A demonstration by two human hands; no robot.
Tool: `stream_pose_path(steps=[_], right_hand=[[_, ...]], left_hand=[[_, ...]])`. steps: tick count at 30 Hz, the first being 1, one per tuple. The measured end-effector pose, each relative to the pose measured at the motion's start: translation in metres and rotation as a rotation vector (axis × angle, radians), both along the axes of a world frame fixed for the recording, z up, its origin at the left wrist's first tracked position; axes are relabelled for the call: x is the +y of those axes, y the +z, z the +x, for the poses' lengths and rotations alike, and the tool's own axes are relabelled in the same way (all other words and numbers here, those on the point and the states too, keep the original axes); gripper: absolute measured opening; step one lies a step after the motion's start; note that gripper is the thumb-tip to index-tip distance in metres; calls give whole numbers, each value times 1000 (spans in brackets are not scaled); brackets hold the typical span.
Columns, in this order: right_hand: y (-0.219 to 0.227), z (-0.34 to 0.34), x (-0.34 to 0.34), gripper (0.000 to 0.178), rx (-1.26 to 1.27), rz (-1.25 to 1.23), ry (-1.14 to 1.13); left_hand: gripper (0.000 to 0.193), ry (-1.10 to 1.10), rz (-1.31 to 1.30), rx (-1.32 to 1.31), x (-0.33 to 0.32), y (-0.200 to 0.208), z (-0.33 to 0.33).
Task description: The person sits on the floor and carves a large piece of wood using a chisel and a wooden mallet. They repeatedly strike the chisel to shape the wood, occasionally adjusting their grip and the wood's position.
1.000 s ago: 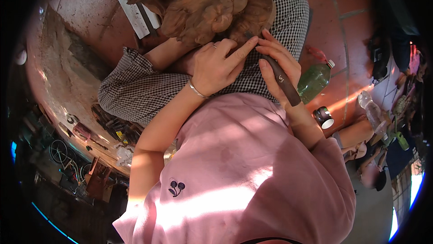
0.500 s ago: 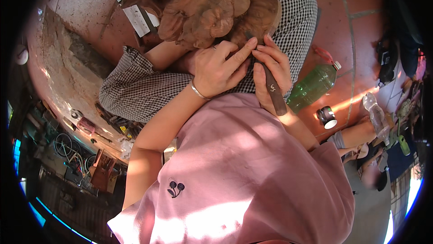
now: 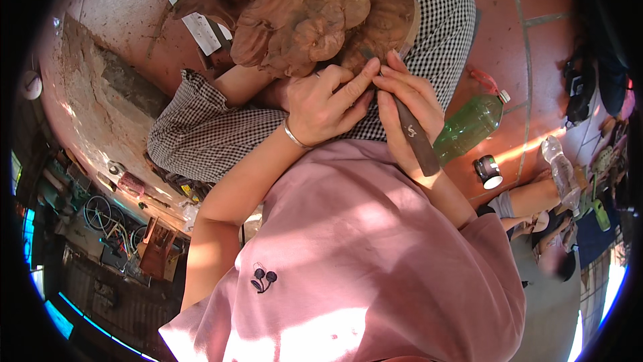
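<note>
A brown wood carving (image 3: 315, 27) with lumpy, rounded shapes rests at my lap, partly cut off by the upper edge. My right hand (image 3: 416, 99) is closed around a carving chisel (image 3: 418, 139). Its dark wooden handle slants down to the right over my wrist, while its blade end points at the carving's smooth rounded part (image 3: 385, 20). My left hand (image 3: 323, 99), with a silver bangle at the wrist, has its fingers at the chisel's front, meeting the right fingertips. Fingers hide most of the blade.
Right of my checked trouser leg (image 3: 439, 20) lie a green plastic bottle (image 3: 472, 124) and a dark cup (image 3: 487, 172). A clear bottle (image 3: 561, 171) and another person's leg (image 3: 532, 198) are farther right. A rough slab (image 3: 110, 107) and tools (image 3: 184, 184) lie left.
The chisel handle's butt end and my right hand have shifted slightly to the right. My left hand stays almost in place, its fingers still at the chisel's front.
</note>
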State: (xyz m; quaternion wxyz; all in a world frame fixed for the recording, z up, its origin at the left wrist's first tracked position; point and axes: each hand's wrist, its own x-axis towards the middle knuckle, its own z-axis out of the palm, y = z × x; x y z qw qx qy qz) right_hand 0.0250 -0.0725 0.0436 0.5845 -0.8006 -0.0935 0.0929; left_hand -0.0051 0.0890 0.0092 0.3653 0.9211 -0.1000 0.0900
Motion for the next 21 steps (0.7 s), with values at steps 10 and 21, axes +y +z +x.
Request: stream_pose_path(steps=[10,21], right_hand=[[-1,-3,-12,15,29,101,-12],[4,9,-3,15,75,9,18]], left_hand=[[57,-57,20,-3,3,1,0],[55,4,16,42,1,1,1]])
